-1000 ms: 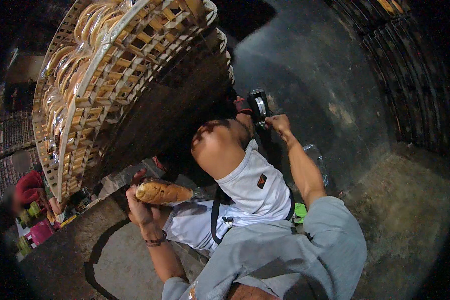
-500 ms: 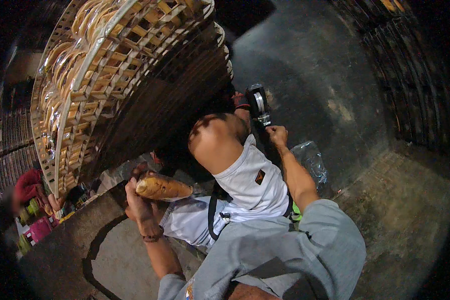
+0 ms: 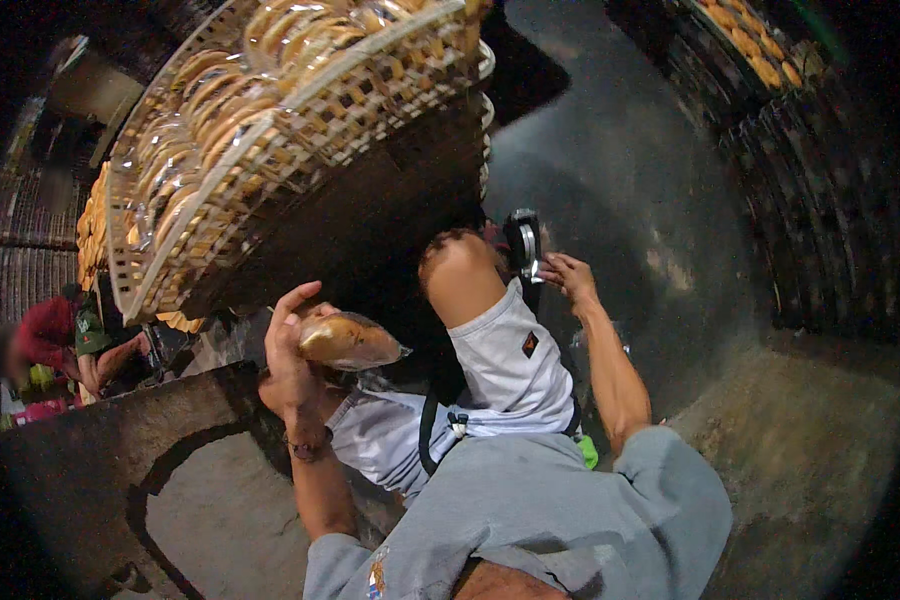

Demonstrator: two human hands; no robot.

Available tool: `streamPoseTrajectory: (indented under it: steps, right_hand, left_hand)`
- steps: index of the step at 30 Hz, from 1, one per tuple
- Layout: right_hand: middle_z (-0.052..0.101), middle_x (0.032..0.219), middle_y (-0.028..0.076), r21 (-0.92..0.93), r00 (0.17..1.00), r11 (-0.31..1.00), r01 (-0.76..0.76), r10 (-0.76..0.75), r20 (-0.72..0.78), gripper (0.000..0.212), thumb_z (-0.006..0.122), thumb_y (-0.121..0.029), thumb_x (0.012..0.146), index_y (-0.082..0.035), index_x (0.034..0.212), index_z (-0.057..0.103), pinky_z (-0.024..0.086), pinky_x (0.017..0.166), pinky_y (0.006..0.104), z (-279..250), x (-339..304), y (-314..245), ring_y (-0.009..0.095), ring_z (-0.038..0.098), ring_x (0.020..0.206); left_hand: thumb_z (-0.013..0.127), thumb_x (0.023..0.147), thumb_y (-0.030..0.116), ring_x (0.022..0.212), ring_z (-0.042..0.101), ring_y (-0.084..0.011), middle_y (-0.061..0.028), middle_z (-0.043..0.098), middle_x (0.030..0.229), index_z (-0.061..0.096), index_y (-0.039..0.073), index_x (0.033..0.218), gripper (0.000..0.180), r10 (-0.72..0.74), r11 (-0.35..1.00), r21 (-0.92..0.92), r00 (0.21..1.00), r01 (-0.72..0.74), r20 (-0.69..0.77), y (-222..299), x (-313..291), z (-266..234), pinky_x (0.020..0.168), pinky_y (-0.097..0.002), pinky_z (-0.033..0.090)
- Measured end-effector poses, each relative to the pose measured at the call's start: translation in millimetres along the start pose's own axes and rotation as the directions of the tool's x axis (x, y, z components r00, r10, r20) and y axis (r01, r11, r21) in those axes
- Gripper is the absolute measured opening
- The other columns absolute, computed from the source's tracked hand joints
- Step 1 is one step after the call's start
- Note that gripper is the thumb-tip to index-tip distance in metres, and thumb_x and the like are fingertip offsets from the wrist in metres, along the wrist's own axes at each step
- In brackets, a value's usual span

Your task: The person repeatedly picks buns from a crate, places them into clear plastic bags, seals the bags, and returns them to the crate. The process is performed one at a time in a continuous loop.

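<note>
A bread roll in a clear plastic bag (image 3: 345, 340) is in my left hand (image 3: 292, 350), which is closed around one end of it. One finger of that hand lifts away from the bag, and the bag's loose end points right, over my lap. By my right knee stands a small black device with a pale roll (image 3: 523, 240), seemingly a tape dispenser. My right hand (image 3: 571, 278) is at its near end, fingertips pinched together against a shiny silvery part. Whatever lies between those fingers is too small to make out.
A large plastic lattice basket (image 3: 370, 110) packed with bagged bread tilts over the upper left. Dark racks (image 3: 810, 190) line the right, with a tray of bread (image 3: 750, 40) on top. Another person in red (image 3: 50, 345) sits at far left. A concrete ledge (image 3: 220, 500) lies beside me.
The view has shifted, bringing more of the basket's bread in sight. A finger of my left hand has lifted off the bagged bread. My right hand's fingers reach farther out at the black device.
</note>
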State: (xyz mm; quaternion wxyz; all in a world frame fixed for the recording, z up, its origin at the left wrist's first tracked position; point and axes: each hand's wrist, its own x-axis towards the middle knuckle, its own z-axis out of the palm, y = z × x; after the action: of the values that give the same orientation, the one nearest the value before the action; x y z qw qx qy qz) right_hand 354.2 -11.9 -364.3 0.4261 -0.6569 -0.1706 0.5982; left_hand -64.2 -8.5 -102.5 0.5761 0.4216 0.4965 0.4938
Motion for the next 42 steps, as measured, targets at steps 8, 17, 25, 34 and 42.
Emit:
streamPoseTrajectory:
  steps: [8, 17, 25, 34, 42]
  right_hand:
    - [0.045, 0.152, 0.017, 0.520, 0.488, 0.850, 0.087, -0.492, 0.721, 0.071, 0.071, -0.026, 0.089, 0.001, 0.148, 0.042, 0.057, 0.088, 0.0413, 78.9, -134.0, -185.5, 0.033, 0.067, 0.111]
    - [0.028, 0.156, 0.034, 0.317, 0.110, 0.948, -0.022, -0.313, 0.944, 0.102, 0.082, -0.021, 0.076, -0.008, 0.159, 0.023, 0.062, 0.067, 0.0380, 134.3, -212.5, -235.3, 0.041, 0.071, 0.095]
    - [0.040, 0.149, 0.035, -0.050, -0.232, 0.998, -0.048, 0.038, 0.972, 0.110, 0.081, -0.002, 0.077, -0.005, 0.161, 0.010, 0.060, 0.069, 0.0342, 160.5, -263.4, -273.1, 0.033, 0.073, 0.094]
    - [0.065, 0.121, 0.032, -0.101, 0.045, 0.995, -0.011, 0.101, 0.994, 0.095, 0.074, -0.005, 0.085, -0.008, 0.160, 0.016, 0.058, 0.052, 0.0241, 188.2, -243.3, -282.0, 0.027, 0.075, 0.076]
    - [0.073, 0.096, 0.025, 0.003, 0.292, 0.929, 0.370, -0.119, 0.949, 0.097, 0.073, 0.001, 0.084, -0.012, 0.161, 0.016, 0.053, 0.045, 0.0248, 190.8, -255.3, -277.8, 0.016, 0.067, 0.057]
  left_hand:
    - [0.052, 0.097, 0.028, 0.089, 0.064, -0.0158, -0.0091, 0.067, 0.097, 0.061, 0.000, 0.127, 0.042, 0.251, 0.962, 0.105, 0.968, -0.251, 0.017, 41.5, 12.7, 43.4, 0.082, -0.0299, 0.053]
    - [0.049, 0.093, 0.030, 0.086, 0.065, -0.0166, -0.0100, 0.068, 0.094, 0.064, 0.003, 0.125, 0.044, 0.485, 0.808, 0.387, 0.874, -0.444, -0.009, 76.3, 11.2, 49.0, 0.076, -0.0314, 0.054]
    - [0.047, 0.094, 0.027, 0.081, 0.066, -0.0168, -0.0122, 0.068, 0.093, 0.061, 0.003, 0.128, 0.044, 0.582, 0.717, 0.457, 0.813, -0.527, 0.025, 91.2, 4.7, 51.2, 0.072, -0.0316, 0.055]
    - [0.045, 0.096, 0.036, 0.082, 0.066, -0.0178, -0.0116, 0.068, 0.093, 0.060, 0.002, 0.130, 0.050, 0.595, 0.721, 0.412, 0.802, -0.557, 0.043, 94.5, -9.1, 62.7, 0.072, -0.0328, 0.054]
    - [0.045, 0.095, 0.033, 0.081, 0.067, -0.0171, -0.0121, 0.068, 0.094, 0.058, 0.001, 0.131, 0.050, 0.615, 0.730, 0.358, 0.788, -0.582, 0.028, 85.8, -5.7, 57.4, 0.071, -0.0312, 0.055]
